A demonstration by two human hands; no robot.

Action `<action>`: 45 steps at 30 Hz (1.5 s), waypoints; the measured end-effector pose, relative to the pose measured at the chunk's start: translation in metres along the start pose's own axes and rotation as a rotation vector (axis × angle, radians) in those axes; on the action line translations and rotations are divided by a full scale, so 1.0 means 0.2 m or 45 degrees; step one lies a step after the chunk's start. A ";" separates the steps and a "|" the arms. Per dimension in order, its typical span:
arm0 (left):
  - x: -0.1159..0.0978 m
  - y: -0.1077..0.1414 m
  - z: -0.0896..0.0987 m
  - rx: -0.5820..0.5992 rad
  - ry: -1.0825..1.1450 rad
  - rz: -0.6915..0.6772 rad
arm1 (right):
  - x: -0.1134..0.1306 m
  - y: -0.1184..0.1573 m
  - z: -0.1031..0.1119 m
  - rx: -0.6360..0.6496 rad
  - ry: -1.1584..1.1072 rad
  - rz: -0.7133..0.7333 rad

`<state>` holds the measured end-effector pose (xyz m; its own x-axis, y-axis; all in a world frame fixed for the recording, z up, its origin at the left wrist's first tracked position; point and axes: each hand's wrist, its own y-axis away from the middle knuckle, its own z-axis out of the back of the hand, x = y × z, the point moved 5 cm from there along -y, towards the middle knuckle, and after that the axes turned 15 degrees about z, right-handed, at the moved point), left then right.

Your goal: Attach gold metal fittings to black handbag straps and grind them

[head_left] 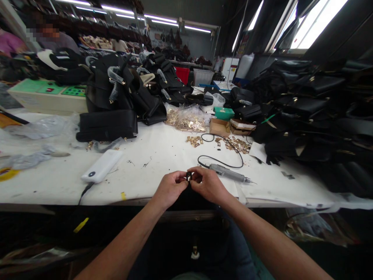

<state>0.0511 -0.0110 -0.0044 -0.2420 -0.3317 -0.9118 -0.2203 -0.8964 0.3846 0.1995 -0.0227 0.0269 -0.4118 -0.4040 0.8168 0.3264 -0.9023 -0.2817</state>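
Above the table's front edge, my left hand (170, 189) and my right hand (209, 184) meet, fingertips pinched on a small rectangular metal fitting (189, 177). It looks dark with a pale opening in its middle. Just below the fingers is black material; whether the fitting is attached to it I cannot tell. A black bag (186, 237) lies on my lap, with a gold clasp part (195, 249) low on its front. Right of my right hand, a grey electric screwdriver (229, 173) rests on the white table (163, 151), its bit pointing right.
Loose gold fittings (237, 145) and a plastic bag of gold parts (189, 118) lie beyond my hands, near a small cardboard box (219, 126). A white power bank (101, 166) is at left. Black bags (107, 124) pile up at left and right. Two people are far left.
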 end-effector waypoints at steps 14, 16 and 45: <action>-0.03 0.04 0.02 -0.044 -0.091 0.010 | -0.01 0.00 0.00 0.008 -0.043 0.019; -0.03 0.03 0.02 -0.029 -0.113 0.010 | 0.00 -0.01 0.00 0.006 -0.020 0.047; -0.06 0.07 0.01 0.028 -0.154 -0.117 | -0.01 0.03 0.02 -0.052 -0.114 0.098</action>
<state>0.0487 -0.0190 0.0132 -0.3316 -0.2099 -0.9198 -0.2668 -0.9143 0.3049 0.2051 -0.0260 0.0259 -0.3086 -0.4588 0.8332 0.3185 -0.8752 -0.3640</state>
